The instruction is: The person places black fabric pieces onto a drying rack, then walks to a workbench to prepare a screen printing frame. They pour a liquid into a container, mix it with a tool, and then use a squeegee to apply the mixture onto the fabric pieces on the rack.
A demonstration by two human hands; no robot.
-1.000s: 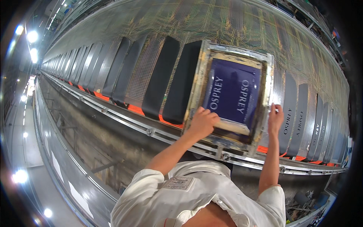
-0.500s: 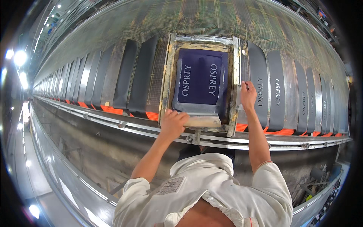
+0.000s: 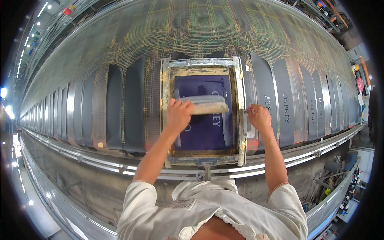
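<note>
A screen printing frame [image 3: 239, 94] with metal edges lies across the long table, its dark purple mesh [image 3: 200, 140] showing pale lettering. My left hand [image 3: 178, 116] is closed round the left end of a squeegee [image 3: 211, 108], which lies crosswise over the middle of the mesh and hides part of the lettering. Streaks of wet ink [image 3: 227, 138] run along the mesh's sides. At the frame's right edge, the fingers of my right hand [image 3: 259, 117] are curled closed on a small metal fitting there; the fingertips are partly hidden.
Dark grey panels [image 3: 134, 108] stand in a row along the table to the left. More panels [image 3: 285, 104], several with lettering, continue to the right. A metal rail [image 3: 276, 163] runs along the table's near edge. Yellowish lines cover the table top [image 3: 188, 30] beyond the frame.
My left hand has pushed the squeegee from the near end of the mesh to its middle, away from me. The right hand stays at the frame's right edge. The view has shifted.
</note>
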